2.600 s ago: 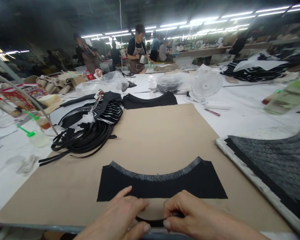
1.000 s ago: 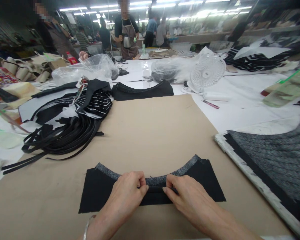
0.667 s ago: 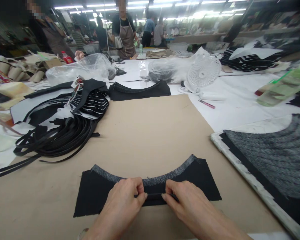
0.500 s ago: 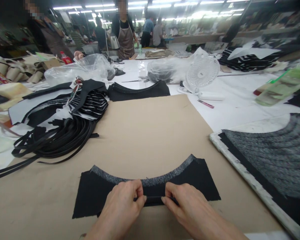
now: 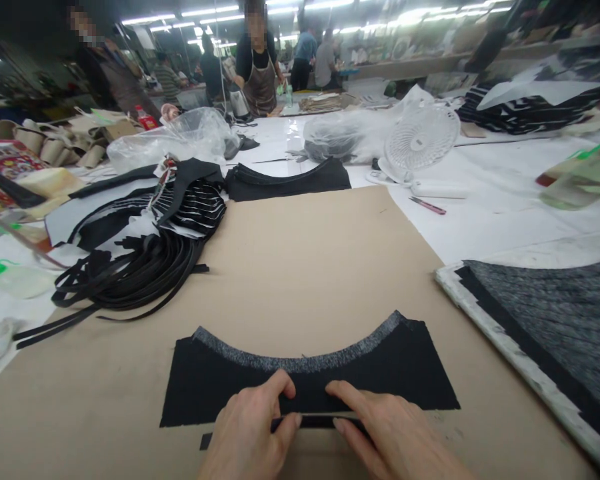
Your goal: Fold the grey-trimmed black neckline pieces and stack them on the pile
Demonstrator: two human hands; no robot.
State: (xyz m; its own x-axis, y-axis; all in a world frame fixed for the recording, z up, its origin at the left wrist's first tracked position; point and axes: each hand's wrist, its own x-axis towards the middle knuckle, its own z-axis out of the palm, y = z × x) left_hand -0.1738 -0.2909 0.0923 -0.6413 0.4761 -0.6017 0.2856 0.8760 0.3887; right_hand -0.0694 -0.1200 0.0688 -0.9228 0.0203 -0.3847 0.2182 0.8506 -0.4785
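Observation:
A black curved fabric piece (image 5: 370, 380) lies flat on the brown board, its concave far edge bordered by a speckled grey band (image 5: 300, 365). Along its near edge runs a narrow black strip (image 5: 317, 422), with a thin gap between the two at the middle. My left hand (image 5: 260, 420) has its thumb on the strip and its bent index finger on the curved piece. Mirroring it, my right hand (image 5: 380, 427) holds the strip at the thumb, its index fingertip resting on the black fabric. The other fingers are largely hidden under both hands.
The brown board (image 5: 305, 260) covers the white table. At left lie coiled black strips (image 5: 135, 273); more curved black pieces (image 5: 290, 180) sit beyond. A board with grey-edged pieces (image 5: 545, 313) is at right. A white fan (image 5: 420, 140), a cutter (image 5: 429, 205) and co-workers are farther back.
My index fingers have spread away from the thumbs onto the curved piece. The strip has moved nearer me, opening a thin gap. The whole view has shifted slightly.

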